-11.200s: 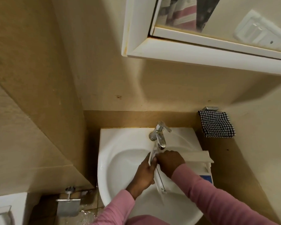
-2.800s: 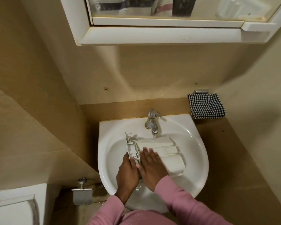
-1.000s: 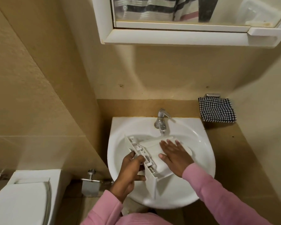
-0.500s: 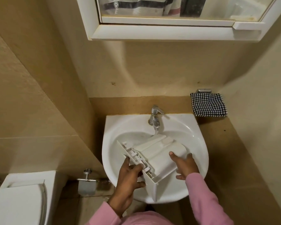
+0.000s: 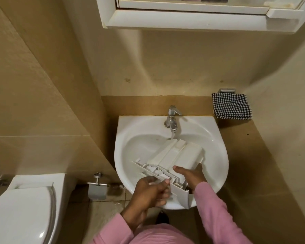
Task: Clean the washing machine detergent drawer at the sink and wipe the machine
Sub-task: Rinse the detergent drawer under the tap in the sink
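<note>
**While Water Runs: Rinsing the Drawer Underside**

While the drawer (image 5: 180,155) lies slantwise in the sink (image 5: 123,138), bottom side up, its far end sits under the stream from the tap (image 5: 172,120) and its front panel (image 5: 180,196) overhangs the near rim. Your left hand (image 5: 148,192) curls around the front panel end. Your right hand (image 5: 192,176) grips the near right edge of the body, thumb on top.

1. Hold both grips firm; wet plastic is likely to be slippery.
2. Tilt the far end low so that water drains into the bowl and not over the near rim.
3. Slide the drawer under the stream so that each ridge gets rinsed.
4. Turn it over to flush the compartments; their condition is hidden at present.

A checked cloth (image 5: 231,106) hangs on the wall to the right of the sink and looks suitable for drying. The machine itself is out of view.
</note>
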